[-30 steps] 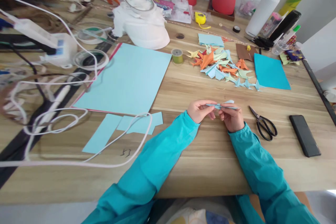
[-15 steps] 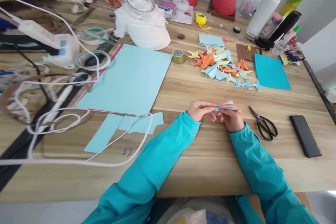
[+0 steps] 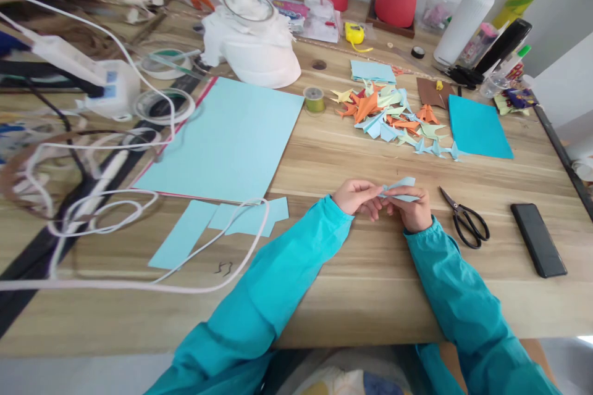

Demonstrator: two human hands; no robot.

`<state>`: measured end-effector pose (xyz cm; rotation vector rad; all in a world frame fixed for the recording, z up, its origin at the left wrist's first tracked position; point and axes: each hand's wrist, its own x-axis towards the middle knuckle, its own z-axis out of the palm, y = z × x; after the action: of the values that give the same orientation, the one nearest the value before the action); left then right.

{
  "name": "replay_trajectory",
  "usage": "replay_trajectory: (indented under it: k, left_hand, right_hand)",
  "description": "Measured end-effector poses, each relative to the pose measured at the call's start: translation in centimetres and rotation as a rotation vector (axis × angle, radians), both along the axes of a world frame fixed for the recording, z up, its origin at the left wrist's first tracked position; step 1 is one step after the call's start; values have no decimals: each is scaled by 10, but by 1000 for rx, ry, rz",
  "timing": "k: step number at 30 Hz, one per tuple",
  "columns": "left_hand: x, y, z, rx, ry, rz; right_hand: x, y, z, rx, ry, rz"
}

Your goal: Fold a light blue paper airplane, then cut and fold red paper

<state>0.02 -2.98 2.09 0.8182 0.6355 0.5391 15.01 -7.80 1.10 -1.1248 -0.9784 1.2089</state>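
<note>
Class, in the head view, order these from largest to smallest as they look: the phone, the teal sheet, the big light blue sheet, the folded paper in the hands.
1. light blue sheet
2. teal sheet
3. phone
4. folded paper, partly hidden by fingers, so only its visible part counts

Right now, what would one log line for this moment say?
left hand: pinching folded blue paper | right hand: pinching same paper | scissors: lying right of hands | origami pile: beyond hands
</note>
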Motion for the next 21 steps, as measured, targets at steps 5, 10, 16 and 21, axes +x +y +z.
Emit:
replay_trajectory:
  k: [5,10,16,21]
  left_hand:
    - [-2,0,1,11,23,-17]
    - [-5,1,-1,81,43,-18]
    - [-4,-2,3,148,75,37]
    - [-4,-1,4,196,106,129]
  right_hand:
    - [2,-1,1,33,-77,40]
    - [3,-2,2,39,-86,60]
    - [4,-2,2,80,-117,65]
    - [9,0,6,18,37,145]
